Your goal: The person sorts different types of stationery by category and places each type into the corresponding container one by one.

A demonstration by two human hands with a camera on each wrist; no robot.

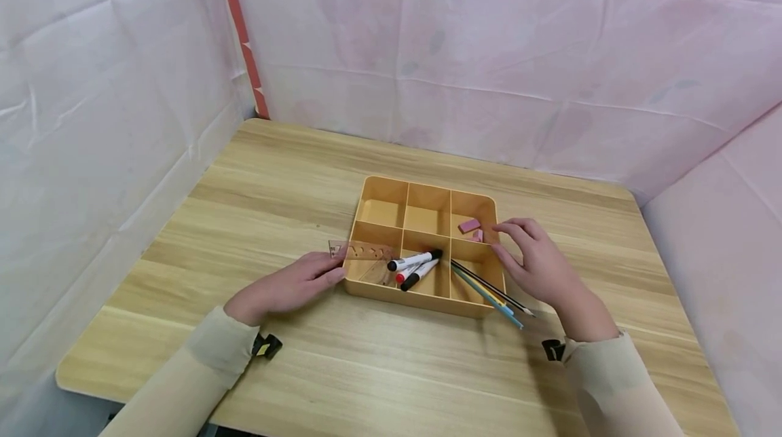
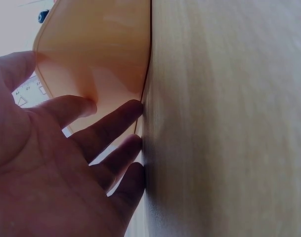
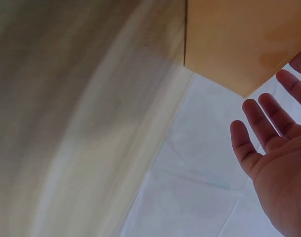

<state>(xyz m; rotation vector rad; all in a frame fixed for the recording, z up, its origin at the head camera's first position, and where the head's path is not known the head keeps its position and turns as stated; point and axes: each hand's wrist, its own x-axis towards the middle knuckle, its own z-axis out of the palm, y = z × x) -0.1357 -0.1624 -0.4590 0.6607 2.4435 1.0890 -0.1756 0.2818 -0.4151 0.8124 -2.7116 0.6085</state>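
Observation:
A yellow-orange six-compartment tray (image 1: 421,301) sits on the table between both hands. My left hand (image 1: 290,284) touches its left side; in the left wrist view the fingers (image 2: 113,123) spread along the tray wall (image 2: 106,44), thumb at the rim. My right hand (image 1: 540,260) is at the right side, fingertips close to the rim; whether they touch is unclear. A clear ruler (image 1: 338,249) pokes out of the front-left compartment. Several markers (image 1: 415,266) lean in the front-middle one, pencils (image 1: 489,291) overhang the front-right one. Pink erasers (image 1: 469,225) lie back right.
The wood-grain table (image 1: 269,193) extends around the tray. Pale, creased sheeting (image 1: 489,36) hangs behind it and along both sides. A red strip (image 1: 239,23) runs down the back-left corner. Black straps (image 1: 267,346) show at the wrists.

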